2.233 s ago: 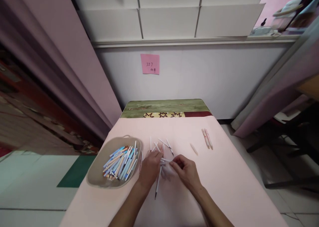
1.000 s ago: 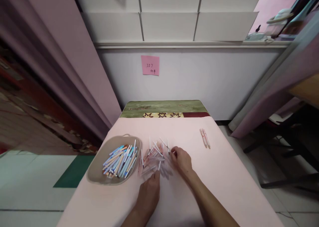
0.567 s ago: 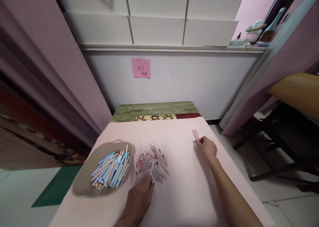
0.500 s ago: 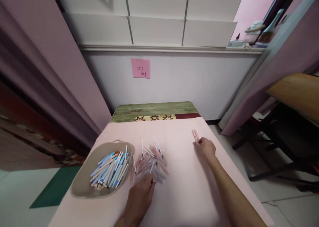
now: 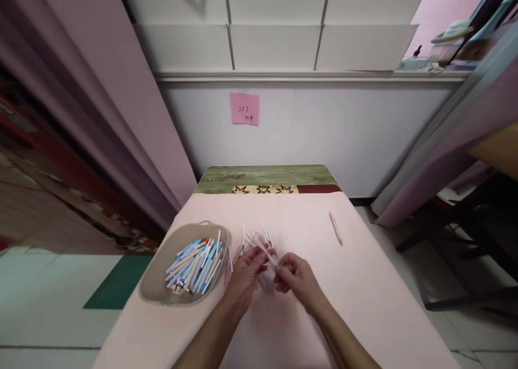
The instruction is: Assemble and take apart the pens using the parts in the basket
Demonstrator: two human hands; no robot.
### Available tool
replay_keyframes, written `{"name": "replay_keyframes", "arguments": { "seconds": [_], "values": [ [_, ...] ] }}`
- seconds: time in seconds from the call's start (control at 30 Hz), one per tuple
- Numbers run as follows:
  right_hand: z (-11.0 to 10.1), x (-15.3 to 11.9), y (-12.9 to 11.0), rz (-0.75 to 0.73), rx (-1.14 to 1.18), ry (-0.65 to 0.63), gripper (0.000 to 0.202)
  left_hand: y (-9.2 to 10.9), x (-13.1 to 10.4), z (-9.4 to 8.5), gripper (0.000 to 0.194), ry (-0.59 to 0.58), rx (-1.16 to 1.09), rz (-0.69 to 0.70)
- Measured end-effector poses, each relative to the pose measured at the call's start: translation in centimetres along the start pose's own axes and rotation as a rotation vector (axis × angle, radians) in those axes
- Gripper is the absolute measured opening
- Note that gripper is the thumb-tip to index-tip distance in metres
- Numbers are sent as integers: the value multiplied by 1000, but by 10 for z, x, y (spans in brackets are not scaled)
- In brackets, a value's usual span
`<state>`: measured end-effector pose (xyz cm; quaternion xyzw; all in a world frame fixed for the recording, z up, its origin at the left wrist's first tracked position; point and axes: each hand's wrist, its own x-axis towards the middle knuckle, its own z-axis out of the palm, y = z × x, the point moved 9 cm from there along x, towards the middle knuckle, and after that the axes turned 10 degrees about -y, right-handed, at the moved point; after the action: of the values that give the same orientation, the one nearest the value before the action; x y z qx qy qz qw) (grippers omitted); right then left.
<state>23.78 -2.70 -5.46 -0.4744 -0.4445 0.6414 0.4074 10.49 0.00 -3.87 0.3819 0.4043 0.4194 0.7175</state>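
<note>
Above the middle of the table, my left hand (image 5: pixel 246 272) pinches a pale pink pen barrel (image 5: pixel 265 249), slightly blurred. My right hand (image 5: pixel 298 278) comes in from the other side, its fingers closed at the barrel's lower end. Under and behind both hands lies a loose pile of clear pinkish pen barrels and white refills (image 5: pixel 247 239), partly hidden by the fingers. Off to the right, a pink pen (image 5: pixel 335 229) rests alone on the pink tabletop (image 5: pixel 388 304).
On the left stands a beige basket (image 5: pixel 151 280) with many blue, white and peach pen parts (image 5: pixel 196 266) in it. A green patterned strip (image 5: pixel 267 175) shows at the table's far end. A pink note (image 5: pixel 244 109) is stuck to the wall. Dark furniture (image 5: pixel 477 250) stands right.
My right hand has left the pink pen at the right and come to the middle. My left hand has risen from the pile with a barrel. The view has shifted somewhat.
</note>
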Motion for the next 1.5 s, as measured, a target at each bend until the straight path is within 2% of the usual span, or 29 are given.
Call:
{"name": "replay_keyframes", "arguments": {
  "seconds": [0.1, 0.27, 0.33, 0.43, 0.47, 0.5, 0.63, 0.8, 0.93, 1.07, 1.23, 1.4, 1.5],
  "values": [
    [27, -6, 9, 22, 229, -79, 41, -2, 1, 2, 31, 15, -206, -11],
    [43, -9, 30, 279, 455, -179, 57, -4, 1, 3, 25, -3, -284, -47],
    [41, -6, 27, 220, 434, -133, 51, -2, 2, -2, 25, 31, -263, -24],
    [32, -2, 10, -3, 329, -5, 46, 1, 3, -6, 25, 77, -239, 2],
    [29, -2, 7, -37, 311, 36, 48, 3, 2, -6, 25, 81, -238, 12],
    [29, -2, 8, -25, 314, 51, 49, 5, 2, -5, 24, 77, -242, 21],
    [40, -5, 26, 197, 380, -28, 56, 8, 3, 2, 25, 36, -238, 19],
    [33, -3, 15, 35, 389, 9, 48, 11, 2, -1, 26, 57, -218, 47],
    [41, -3, 26, 167, 394, -48, 52, 11, 2, 0, 28, 34, -204, 28],
    [37, -2, 12, 29, 378, -19, 45, 13, 2, -6, 27, 69, -204, 44],
    [47, -3, 24, 162, 383, -99, 51, 12, 3, -5, 28, 51, -193, 19],
    [29, -3, 12, -28, 260, 39, 42, 10, 1, -6, 28, 91, -189, 14],
    [23, -5, 9, -57, 208, 85, 44, 12, 1, -7, 28, 123, -206, 27]
  ]
}}
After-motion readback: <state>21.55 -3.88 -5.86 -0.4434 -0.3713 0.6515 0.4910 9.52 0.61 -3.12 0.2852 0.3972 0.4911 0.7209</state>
